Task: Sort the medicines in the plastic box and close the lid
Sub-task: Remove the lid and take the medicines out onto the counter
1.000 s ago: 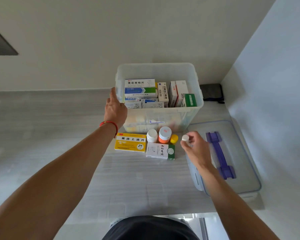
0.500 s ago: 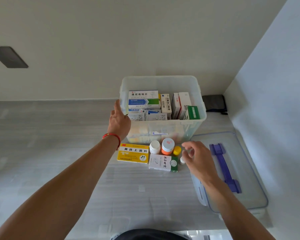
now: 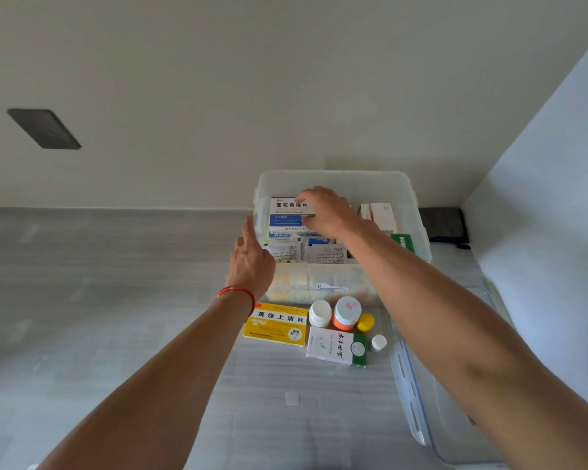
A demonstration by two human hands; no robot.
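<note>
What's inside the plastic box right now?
The plastic box holds upright medicine cartons: a blue-and-white carton under the right hand, white cartons and a green carton. The hand and frosted walls hide the rest.

Both arms reach forward, bare to the elbow and beyond; the left arm runs up from the lower left, the right from the lower right, crossing inward. The left hand (image 3: 252, 262) is held edge-on, fingers straight and together, pointing up and away, thumb side tucked out of sight; a red cord (image 3: 237, 292) circles that wrist. The right hand (image 3: 323, 212) sits farther out and higher, palm down, knuckles up, fingers curled downward with the thumb pointing left; whether it grips anything I cannot tell; the right forearm angles steeply, wrist bent slightly.
</note>
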